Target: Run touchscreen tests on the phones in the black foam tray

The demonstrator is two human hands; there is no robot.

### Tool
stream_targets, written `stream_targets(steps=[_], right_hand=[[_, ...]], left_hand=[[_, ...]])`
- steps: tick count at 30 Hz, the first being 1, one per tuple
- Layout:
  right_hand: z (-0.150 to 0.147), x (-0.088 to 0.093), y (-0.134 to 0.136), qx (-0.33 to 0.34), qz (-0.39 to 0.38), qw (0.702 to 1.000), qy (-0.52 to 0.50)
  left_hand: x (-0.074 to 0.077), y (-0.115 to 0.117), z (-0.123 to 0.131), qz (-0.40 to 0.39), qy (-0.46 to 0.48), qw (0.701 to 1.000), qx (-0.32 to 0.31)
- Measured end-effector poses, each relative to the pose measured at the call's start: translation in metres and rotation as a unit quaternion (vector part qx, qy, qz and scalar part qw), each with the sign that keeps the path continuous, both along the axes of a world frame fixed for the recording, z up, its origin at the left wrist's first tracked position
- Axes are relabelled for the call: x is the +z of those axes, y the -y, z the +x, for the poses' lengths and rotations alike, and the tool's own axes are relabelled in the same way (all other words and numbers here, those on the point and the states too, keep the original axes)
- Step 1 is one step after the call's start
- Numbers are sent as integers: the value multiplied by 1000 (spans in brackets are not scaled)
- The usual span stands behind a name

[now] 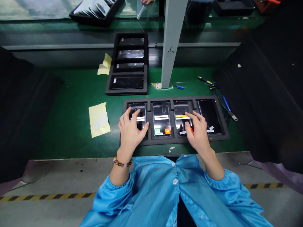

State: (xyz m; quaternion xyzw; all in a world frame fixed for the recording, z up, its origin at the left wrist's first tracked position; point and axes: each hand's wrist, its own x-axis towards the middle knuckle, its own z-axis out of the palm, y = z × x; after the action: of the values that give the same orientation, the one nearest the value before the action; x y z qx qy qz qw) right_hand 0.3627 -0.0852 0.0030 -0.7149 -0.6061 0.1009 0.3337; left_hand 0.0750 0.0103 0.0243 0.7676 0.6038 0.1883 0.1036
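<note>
A black foam tray [149, 141] lies near the bench's front edge, with smartphones in its slots. Over the leftmost phone [141, 108], my left hand [131, 129] has its fingers spread; whether the tips touch the glass I cannot tell. The second phone [161, 121] has a lit screen with white bars plus a green and an orange square. My right hand [197, 130] reaches over the third phone [181, 108], fingers apart, index finger near an orange bar on its lit screen. Beside that hand, the rightmost phone [209, 113] has a dark screen.
Behind stands another black foam tray [109, 85] with dark phones. Yellow paper [94, 121] lies at left. A grey post [171, 47] rises from the bench, beside a blue cap [180, 87]. At right are a pen [203, 79] and a blue-handled tool [226, 103]. Another person's hand [147, 1] shows at top.
</note>
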Motion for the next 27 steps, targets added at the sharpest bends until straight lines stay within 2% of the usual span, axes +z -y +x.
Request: stream_targets(steps=[3, 9, 13, 16, 19, 22, 24, 27], right_hand=[[-6, 1, -8, -6, 6, 1000, 4], [-30, 14, -40, -45, -150, 981, 117], [-30, 27, -53, -51, -190, 970, 145], [-13, 33, -56, -54, -184, 977, 98], [13, 34, -55, -65, -168, 982, -53], [31, 32, -54, -69, -156, 965, -199], [34, 31, -53, -67, -155, 963, -208], [23, 31, -53, -67, -161, 979, -108]], left_hand=[[1, -2, 4, -13, -4, 1000, 16], [4, -7, 10, -19, 7, 999, 41], [3, -10, 7, 4, 57, 997, 51], [3, -14, 1, 20, 97, 993, 56], [4, -19, -11, 17, 146, 987, 63], [3, -26, -29, -18, 215, 973, 81], [1, -30, -39, -44, 260, 960, 92], [-1, -30, -43, -55, 281, 953, 97]])
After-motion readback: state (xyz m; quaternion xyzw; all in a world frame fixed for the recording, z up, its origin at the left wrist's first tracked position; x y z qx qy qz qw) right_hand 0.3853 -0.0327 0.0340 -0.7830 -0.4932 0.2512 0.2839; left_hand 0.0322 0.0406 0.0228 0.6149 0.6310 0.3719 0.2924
